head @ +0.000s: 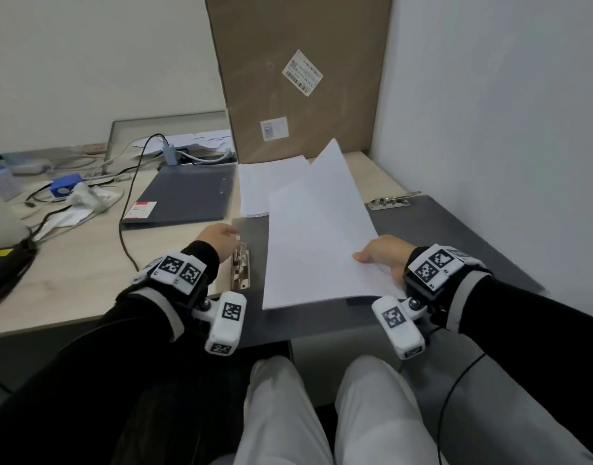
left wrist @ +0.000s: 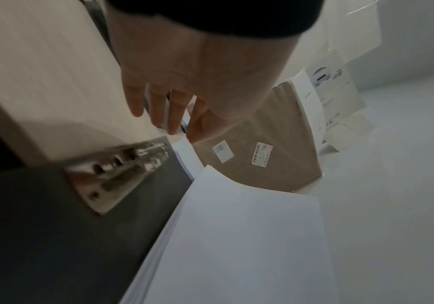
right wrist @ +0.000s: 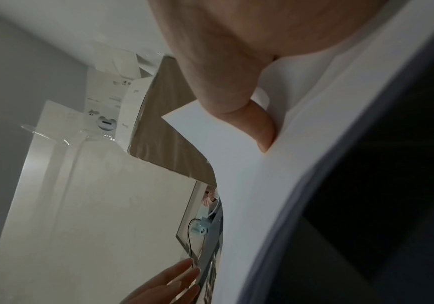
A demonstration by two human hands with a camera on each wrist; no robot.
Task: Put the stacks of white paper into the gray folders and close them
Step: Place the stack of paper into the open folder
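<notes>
An open gray folder (head: 456, 236) lies flat in front of me with a metal clip (head: 241, 270) at its left edge. My right hand (head: 382, 260) grips the right edge of a stack of white paper (head: 315, 236), thumb on top (right wrist: 260, 131), holding it tilted over the folder. My left hand (head: 218, 239) hovers above the clip (left wrist: 122, 170) with straight fingers (left wrist: 174, 115), holding nothing. A second paper stack (head: 265, 186) lies behind. A closed gray folder (head: 187, 196) sits further left.
A tall cardboard box (head: 302, 78) stands at the back against the wall. Cables, a blue object (head: 65, 186) and a black device (head: 3, 263) clutter the left of the desk. A second metal clip (head: 392, 201) lies at the folder's far edge. A white wall borders the right.
</notes>
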